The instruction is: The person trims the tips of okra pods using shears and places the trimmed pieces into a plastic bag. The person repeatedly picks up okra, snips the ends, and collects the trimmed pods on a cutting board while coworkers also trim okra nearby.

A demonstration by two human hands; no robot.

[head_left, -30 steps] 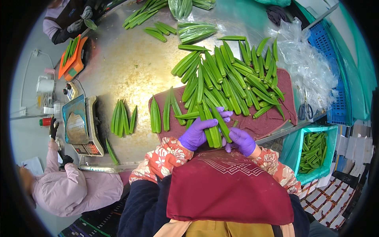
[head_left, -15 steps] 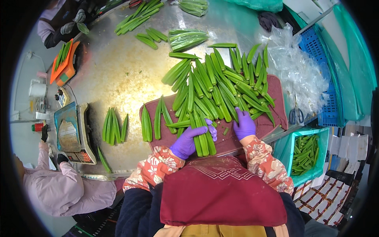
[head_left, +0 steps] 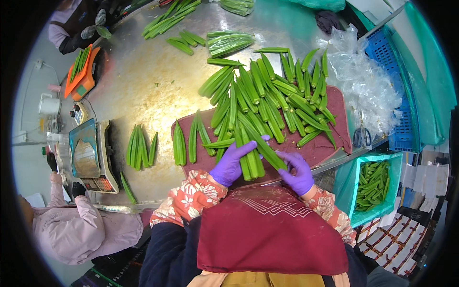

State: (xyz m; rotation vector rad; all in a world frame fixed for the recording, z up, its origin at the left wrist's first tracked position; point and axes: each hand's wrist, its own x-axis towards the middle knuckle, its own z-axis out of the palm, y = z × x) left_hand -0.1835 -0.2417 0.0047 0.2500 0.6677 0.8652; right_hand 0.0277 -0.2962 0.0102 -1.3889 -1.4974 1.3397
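Observation:
A heap of green okra pods (head_left: 272,95) covers a maroon cutting board (head_left: 334,115) on a steel table (head_left: 143,91). Both my hands wear purple gloves and sit at the board's near edge. My left hand (head_left: 232,165) curls around a small bunch of pods (head_left: 249,165), fingers laid over it. My right hand (head_left: 297,173) grips the lower end of one long pod (head_left: 263,146) that slants across the bunch. Two single pods (head_left: 180,143) lie upright on the board's left part.
Left of the board lie a small row of okra (head_left: 140,148) and a weighing scale (head_left: 88,155). A teal crate of okra (head_left: 375,184) stands at right; scissors (head_left: 361,136), plastic bags (head_left: 363,81) and a blue crate (head_left: 392,95) are behind it. A person in pink (head_left: 81,225) works at lower left.
My right hand has drawn back from the heap toward me with a long pod. Both hands have come together at the bunch by the board's near edge.

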